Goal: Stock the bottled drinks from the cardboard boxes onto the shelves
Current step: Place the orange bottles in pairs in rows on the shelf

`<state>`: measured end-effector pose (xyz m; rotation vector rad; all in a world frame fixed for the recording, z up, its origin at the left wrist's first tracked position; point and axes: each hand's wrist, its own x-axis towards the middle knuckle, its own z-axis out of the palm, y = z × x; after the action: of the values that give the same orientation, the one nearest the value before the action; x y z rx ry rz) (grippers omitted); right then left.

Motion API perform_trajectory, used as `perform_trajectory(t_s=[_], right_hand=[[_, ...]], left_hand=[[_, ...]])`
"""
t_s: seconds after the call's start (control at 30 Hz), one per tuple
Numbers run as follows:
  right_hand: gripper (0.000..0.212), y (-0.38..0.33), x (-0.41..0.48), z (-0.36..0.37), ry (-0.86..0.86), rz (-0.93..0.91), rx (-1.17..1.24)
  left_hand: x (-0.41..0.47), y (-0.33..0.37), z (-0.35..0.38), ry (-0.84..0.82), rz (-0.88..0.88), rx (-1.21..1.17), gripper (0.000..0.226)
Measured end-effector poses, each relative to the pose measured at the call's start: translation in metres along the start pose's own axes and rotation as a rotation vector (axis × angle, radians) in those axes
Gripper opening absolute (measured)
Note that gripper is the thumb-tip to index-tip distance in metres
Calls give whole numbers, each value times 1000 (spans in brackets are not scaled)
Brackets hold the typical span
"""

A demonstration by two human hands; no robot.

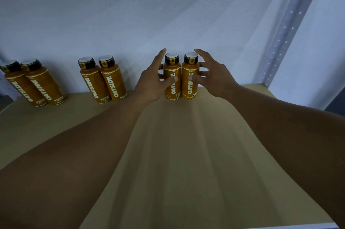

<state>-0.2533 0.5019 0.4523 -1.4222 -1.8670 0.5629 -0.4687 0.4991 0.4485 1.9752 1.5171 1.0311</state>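
Two orange Oatside bottles with black caps stand upright side by side at the back of the tan shelf board (168, 154). My left hand (155, 79) is at the left bottle (172, 72), thumb tip touching its label, fingers spread, index finger straight and lifted off. My right hand (211, 75) mirrors it at the right bottle (190, 72), thumb on the label, fingers splayed beside the bottle's right side. Neither hand closes round its bottle.
Two more pairs of the same bottles stand against the white back wall: one pair (104, 79) left of centre, another pair (33, 83) at the far left. A perforated metal shelf upright (285, 31) rises at the right.
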Motion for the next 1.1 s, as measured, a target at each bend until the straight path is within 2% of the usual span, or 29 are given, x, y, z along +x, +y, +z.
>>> perform_trajectory(t_s=[0.1, 0.27, 0.4, 0.5, 0.63, 0.73, 0.93, 1.1], right_hand=[[93, 3, -10, 0, -2, 29, 2], [101, 17, -40, 5, -13, 137, 40], [91, 26, -71, 12, -43, 233, 19], [73, 23, -97, 17, -107, 232, -70], [61, 0, -140, 28, -201, 167, -146], [56, -19, -174, 38, -236, 121, -163], [48, -51, -246, 59, -268, 18, -191], [45, -67, -307, 83, -154, -93, -269]], left_hand=[[-9, -4, 1, 42, -59, -69, 105], [-41, -17, 9, 83, -196, -118, 114], [-78, -19, 17, 68, -255, -97, 102], [-111, -11, 18, 24, -267, -61, 79], [-163, 2, 13, 18, -251, -50, 49], [-206, 12, 7, 22, -235, -21, 40], [-280, 15, -7, 27, -114, 142, 32], [-336, -9, -14, 35, 121, 298, 42]])
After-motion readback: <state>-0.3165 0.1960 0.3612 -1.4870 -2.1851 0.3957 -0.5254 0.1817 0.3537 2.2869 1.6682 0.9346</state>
